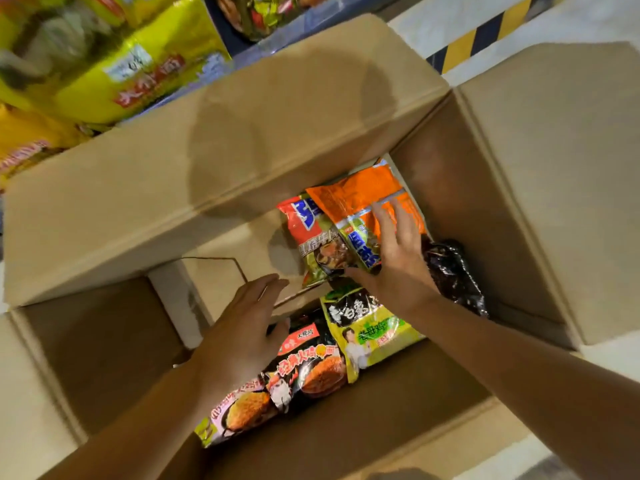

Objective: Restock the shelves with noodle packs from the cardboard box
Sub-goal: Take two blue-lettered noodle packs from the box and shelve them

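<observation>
While both arms reach down into the open cardboard box [467, 202], the right hand [394, 258] lies on the orange noodle pack [360, 195] near the box's far right corner, fingers spread over its face and thumb hooked under its near edge, so it pinches the pack. Beneath that pack lies a red and green pack [308, 237]. The left hand [242, 327] hovers with straight, relaxed fingers above a black pack [311, 362] by the near wall, holding nothing. A yellow-green pack [370, 334] lies just beside the black one, and a dark glossy pack [453, 271] rests against the right wall. Yellow packs [131, 71] stand on the shelf [311, 19] beyond the far flap.
</observation>
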Demonstrator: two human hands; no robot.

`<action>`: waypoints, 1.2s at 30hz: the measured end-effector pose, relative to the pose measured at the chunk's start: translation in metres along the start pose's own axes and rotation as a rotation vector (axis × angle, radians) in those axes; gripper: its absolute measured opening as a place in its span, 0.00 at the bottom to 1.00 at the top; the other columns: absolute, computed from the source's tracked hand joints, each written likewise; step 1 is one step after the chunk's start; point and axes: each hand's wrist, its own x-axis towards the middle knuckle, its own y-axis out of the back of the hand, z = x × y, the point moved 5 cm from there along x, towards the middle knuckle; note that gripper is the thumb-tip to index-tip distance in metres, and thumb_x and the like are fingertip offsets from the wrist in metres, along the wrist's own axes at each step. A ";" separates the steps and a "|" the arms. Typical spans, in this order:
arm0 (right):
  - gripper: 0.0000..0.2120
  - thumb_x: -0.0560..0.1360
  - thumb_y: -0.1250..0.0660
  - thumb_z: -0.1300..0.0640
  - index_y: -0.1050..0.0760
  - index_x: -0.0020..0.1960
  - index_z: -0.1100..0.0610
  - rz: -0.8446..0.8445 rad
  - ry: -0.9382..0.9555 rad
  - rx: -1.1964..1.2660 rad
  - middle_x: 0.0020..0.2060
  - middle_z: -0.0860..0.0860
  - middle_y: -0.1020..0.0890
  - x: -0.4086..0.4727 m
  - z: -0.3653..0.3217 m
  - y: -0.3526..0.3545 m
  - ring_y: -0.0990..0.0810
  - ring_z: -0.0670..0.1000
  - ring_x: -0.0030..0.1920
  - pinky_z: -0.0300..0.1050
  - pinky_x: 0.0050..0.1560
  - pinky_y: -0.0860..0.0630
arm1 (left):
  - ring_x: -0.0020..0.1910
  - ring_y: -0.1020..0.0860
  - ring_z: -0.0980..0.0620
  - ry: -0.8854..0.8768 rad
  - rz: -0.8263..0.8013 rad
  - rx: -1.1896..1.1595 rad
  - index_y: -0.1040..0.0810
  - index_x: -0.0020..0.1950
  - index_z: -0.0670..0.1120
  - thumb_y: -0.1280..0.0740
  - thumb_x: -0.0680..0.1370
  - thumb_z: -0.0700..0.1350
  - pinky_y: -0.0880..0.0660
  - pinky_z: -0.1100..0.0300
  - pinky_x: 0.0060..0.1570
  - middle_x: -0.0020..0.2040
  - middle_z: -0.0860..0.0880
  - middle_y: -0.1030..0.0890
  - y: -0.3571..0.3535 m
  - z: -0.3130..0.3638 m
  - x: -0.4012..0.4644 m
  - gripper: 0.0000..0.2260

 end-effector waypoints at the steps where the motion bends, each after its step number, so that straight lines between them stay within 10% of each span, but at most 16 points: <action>1: 0.52 0.68 0.24 0.40 0.53 0.80 0.47 0.039 -0.018 -0.032 0.80 0.52 0.55 0.009 0.002 -0.005 0.56 0.63 0.79 0.68 0.75 0.47 | 0.77 0.47 0.56 0.001 0.009 -0.003 0.41 0.78 0.51 0.38 0.82 0.49 0.50 0.67 0.71 0.78 0.54 0.42 -0.002 -0.004 0.001 0.25; 6: 0.52 0.71 0.30 0.34 0.62 0.80 0.44 -0.008 -0.143 -0.173 0.80 0.53 0.60 0.032 0.016 -0.035 0.61 0.69 0.77 0.69 0.74 0.51 | 0.76 0.48 0.60 -0.003 0.015 -0.022 0.42 0.78 0.55 0.40 0.82 0.51 0.43 0.61 0.75 0.77 0.59 0.44 -0.012 -0.021 -0.005 0.25; 12: 0.34 0.81 0.40 0.65 0.48 0.80 0.43 0.046 -0.047 0.000 0.81 0.53 0.51 0.028 0.029 -0.018 0.57 0.64 0.79 0.61 0.78 0.52 | 0.71 0.35 0.59 0.085 0.036 -0.170 0.38 0.75 0.59 0.39 0.82 0.50 0.33 0.56 0.70 0.72 0.60 0.35 -0.020 -0.032 -0.015 0.22; 18: 0.21 0.84 0.45 0.53 0.38 0.77 0.45 0.076 -0.042 0.437 0.67 0.47 0.24 -0.009 0.025 0.023 0.25 0.47 0.66 0.43 0.63 0.27 | 0.63 0.26 0.55 0.247 0.141 -0.366 0.28 0.64 0.59 0.34 0.80 0.39 0.28 0.55 0.63 0.63 0.58 0.24 -0.027 -0.031 0.011 0.19; 27: 0.22 0.84 0.46 0.52 0.39 0.78 0.48 0.035 0.056 0.525 0.68 0.43 0.25 -0.027 0.032 0.033 0.28 0.39 0.68 0.30 0.63 0.29 | 0.50 0.22 0.56 0.495 0.250 -0.839 0.33 0.63 0.53 0.28 0.77 0.48 0.28 0.61 0.45 0.51 0.57 0.21 -0.045 0.002 0.105 0.19; 36: 0.18 0.84 0.44 0.55 0.35 0.73 0.52 0.146 -0.076 0.447 0.52 0.39 0.23 -0.029 0.038 0.042 0.25 0.28 0.50 0.20 0.46 0.33 | 0.48 0.21 0.47 0.687 0.337 -1.062 0.25 0.48 0.46 0.25 0.74 0.39 0.22 0.50 0.54 0.52 0.43 0.19 -0.051 0.004 0.110 0.10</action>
